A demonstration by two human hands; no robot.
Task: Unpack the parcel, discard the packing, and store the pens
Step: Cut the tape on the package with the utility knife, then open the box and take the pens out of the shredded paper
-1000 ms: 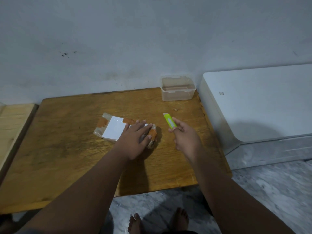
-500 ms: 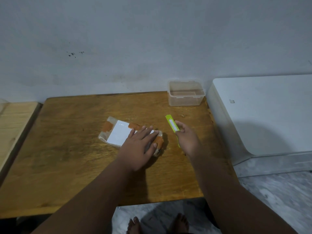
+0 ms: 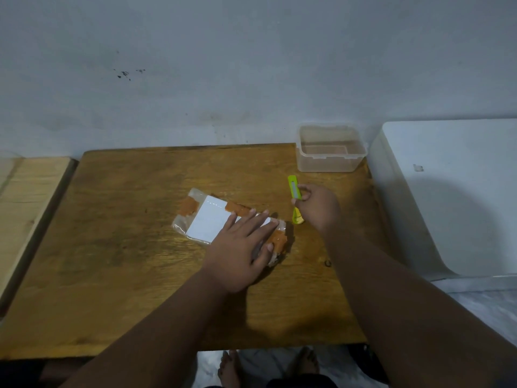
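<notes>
A wooden table (image 3: 112,261) is set against a grey wall (image 3: 251,65), on which a few dark specks (image 3: 126,74) are seen. A paler wooden surface (image 3: 25,191) is placed just beside its left edge. To the right, a white unit (image 3: 453,197), possibly an appliance, is stood on marbled flooring (image 3: 489,309).

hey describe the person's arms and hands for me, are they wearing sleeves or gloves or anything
Both arms are bare along all of their visible length, with no sleeves in view. The left hand and right hand are ungloved, with no visible rings, watch or bracelets. Fingernails are short and unpainted.
</notes>
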